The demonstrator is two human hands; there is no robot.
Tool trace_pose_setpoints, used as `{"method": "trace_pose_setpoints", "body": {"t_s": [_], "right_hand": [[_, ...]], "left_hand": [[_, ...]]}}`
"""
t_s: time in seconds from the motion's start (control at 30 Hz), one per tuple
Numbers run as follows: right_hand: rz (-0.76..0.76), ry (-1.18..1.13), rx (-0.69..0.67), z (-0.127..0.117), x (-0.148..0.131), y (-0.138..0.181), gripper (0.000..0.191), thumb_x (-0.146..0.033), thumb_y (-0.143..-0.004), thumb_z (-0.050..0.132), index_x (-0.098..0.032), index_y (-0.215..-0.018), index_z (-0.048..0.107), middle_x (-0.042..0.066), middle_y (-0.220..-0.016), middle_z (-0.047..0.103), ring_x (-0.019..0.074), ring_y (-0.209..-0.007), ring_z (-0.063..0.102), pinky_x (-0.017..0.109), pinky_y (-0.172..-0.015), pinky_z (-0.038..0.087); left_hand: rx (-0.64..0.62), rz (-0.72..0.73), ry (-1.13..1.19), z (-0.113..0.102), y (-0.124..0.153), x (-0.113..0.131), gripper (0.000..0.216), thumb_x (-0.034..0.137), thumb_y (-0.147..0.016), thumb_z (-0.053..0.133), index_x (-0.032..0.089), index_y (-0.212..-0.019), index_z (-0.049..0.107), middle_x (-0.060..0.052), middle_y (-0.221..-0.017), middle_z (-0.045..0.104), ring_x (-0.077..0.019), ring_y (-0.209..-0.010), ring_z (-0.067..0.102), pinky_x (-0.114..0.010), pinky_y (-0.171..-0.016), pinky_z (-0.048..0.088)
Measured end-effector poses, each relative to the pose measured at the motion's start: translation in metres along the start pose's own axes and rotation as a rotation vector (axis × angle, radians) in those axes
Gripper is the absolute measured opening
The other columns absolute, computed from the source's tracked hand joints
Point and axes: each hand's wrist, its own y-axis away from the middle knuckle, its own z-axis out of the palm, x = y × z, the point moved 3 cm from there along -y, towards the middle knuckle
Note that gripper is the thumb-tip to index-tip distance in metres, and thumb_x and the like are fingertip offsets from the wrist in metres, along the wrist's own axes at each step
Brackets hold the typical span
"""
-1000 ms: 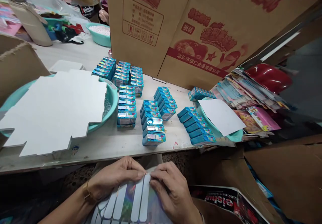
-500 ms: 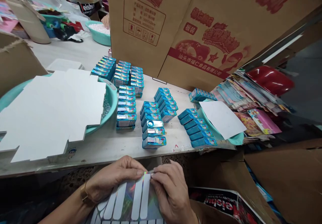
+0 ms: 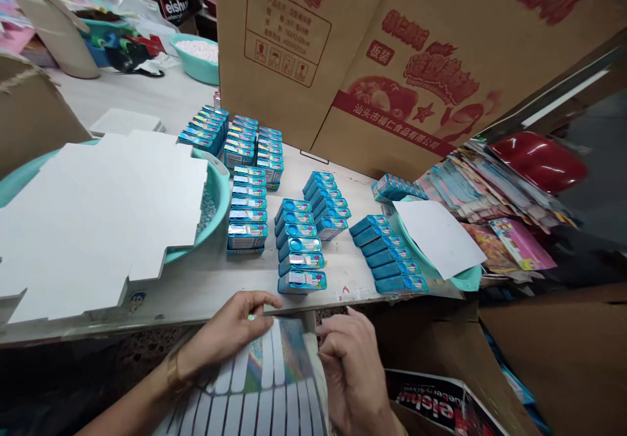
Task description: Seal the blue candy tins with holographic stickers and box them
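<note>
1. While a beige bottle [image 3: 56, 28] is seen standing at the upper left, a wide green tub [image 3: 221, 204] is mostly covered by a stepped white board [image 3: 98, 220] below it.
2. Further along the top, a small green bowl [image 3: 196, 72] is filled with pale grains.
3. Left of centre, several rows of small blue boxes [image 3: 246, 237] are lined up on the white table [image 3: 206, 286].
4. At the lower middle, a sheet of stickers [image 3: 264, 403] is held below the table edge by the left hand [image 3: 238, 325]; its top edge is gripped by the thumb and fingers, and a gold-coloured band [image 3: 172, 371] is worn on that wrist.
5. Above the sheet, two more rows of blue boxes [image 3: 302, 281] are placed at the centre, backed by a big printed carton [image 3: 362, 51].
6. Just beside the sheet's right edge, the right hand [image 3: 350, 358] is raised with its fingers curled towards the thumb; whether anything is pinched there cannot be told.
7. Towards the right, slanted blue boxes [image 3: 394, 256] are set next to a green basin [image 3: 467, 281], which is partly covered by white paper [image 3: 438, 237].
8. At the lower right, a black-and-red carton [image 3: 443, 400] is seen.
</note>
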Motion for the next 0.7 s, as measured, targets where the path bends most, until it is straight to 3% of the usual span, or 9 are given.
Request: {"method": "trace_pose_setpoints", "body": {"t_s": [0.07, 0.13, 0.2, 0.27, 0.37, 0.53, 0.7], "right_hand": [[0.101, -0.066, -0.031, -0.008, 0.005, -0.009, 0.016, -0.012, -0.095, 0.043, -0.024, -0.085, 0.047, 0.000, -0.078, 0.059, 0.0166, -0.073, 0.058, 0.035, -0.081, 0.044], [0.205, -0.118, -0.101, -0.009, 0.012, -0.017, 0.016, -0.015, -0.096, 0.045, -0.023, -0.083, 0.047, 0.000, -0.076, 0.056, 0.0160, -0.071, 0.055, 0.031, -0.071, 0.045], [0.236, -0.145, -0.168, -0.004, 0.016, -0.021, 0.012, -0.016, -0.097, 0.048, -0.023, -0.087, 0.052, 0.001, -0.081, 0.059, 0.0171, -0.077, 0.056, 0.031, -0.074, 0.046], [0.196, -0.154, -0.233, 0.006, 0.018, -0.022, 0.012, -0.016, -0.097, 0.049, -0.023, -0.103, 0.057, 0.004, -0.093, 0.062, 0.0192, -0.088, 0.059, 0.034, -0.081, 0.048], [0.153, -0.153, -0.315, 0.020, 0.019, -0.015, 0.028, -0.014, -0.096, 0.049, -0.023, -0.121, 0.057, 0.009, -0.108, 0.062, 0.0215, -0.100, 0.059, 0.036, -0.083, 0.051], [0.131, -0.167, -0.327, 0.024, 0.016, -0.003, 0.028, -0.012, -0.095, 0.052, -0.023, -0.119, 0.061, 0.009, -0.106, 0.065, 0.0207, -0.096, 0.061, 0.035, -0.080, 0.052], [0.007, -0.086, -0.297, 0.018, 0.011, 0.001, 0.036, -0.008, -0.091, 0.056, -0.019, -0.125, 0.058, 0.010, -0.104, 0.068, 0.0221, -0.093, 0.061, 0.038, -0.079, 0.051]], "left_hand": [[0.095, 0.094, -0.097, -0.004, -0.004, 0.000, 0.039, 0.019, -0.075, 0.062, 0.019, -0.113, 0.066, 0.001, -0.085, 0.051, -0.0126, -0.070, 0.044, -0.022, -0.063, 0.039], [0.042, 0.108, -0.058, -0.003, -0.006, 0.002, 0.041, 0.018, -0.075, 0.062, 0.020, -0.116, 0.062, 0.001, -0.093, 0.051, -0.0120, -0.072, 0.046, -0.022, -0.065, 0.041], [-0.036, 0.075, 0.044, -0.002, -0.004, 0.007, 0.037, 0.022, -0.078, 0.065, 0.021, -0.115, 0.060, 0.002, -0.091, 0.049, -0.0098, -0.068, 0.045, -0.021, -0.060, 0.040], [-0.097, 0.049, 0.142, -0.002, 0.000, 0.013, 0.037, 0.027, -0.079, 0.070, 0.021, -0.113, 0.059, 0.003, -0.089, 0.047, -0.0077, -0.064, 0.042, -0.019, -0.056, 0.038], [-0.152, 0.051, 0.243, -0.002, 0.006, 0.020, 0.038, 0.028, -0.078, 0.074, 0.022, -0.113, 0.059, 0.005, -0.086, 0.046, -0.0067, -0.064, 0.041, -0.018, -0.055, 0.037], [-0.173, 0.044, 0.298, -0.001, 0.009, 0.022, 0.032, 0.023, -0.080, 0.073, 0.022, -0.109, 0.061, 0.006, -0.082, 0.047, -0.0047, -0.061, 0.039, -0.016, -0.054, 0.036], [-0.176, 0.010, 0.326, 0.002, 0.008, 0.020, 0.030, 0.024, -0.080, 0.074, 0.021, -0.107, 0.060, 0.007, -0.080, 0.046, -0.0030, -0.055, 0.037, -0.015, -0.048, 0.033]]}}
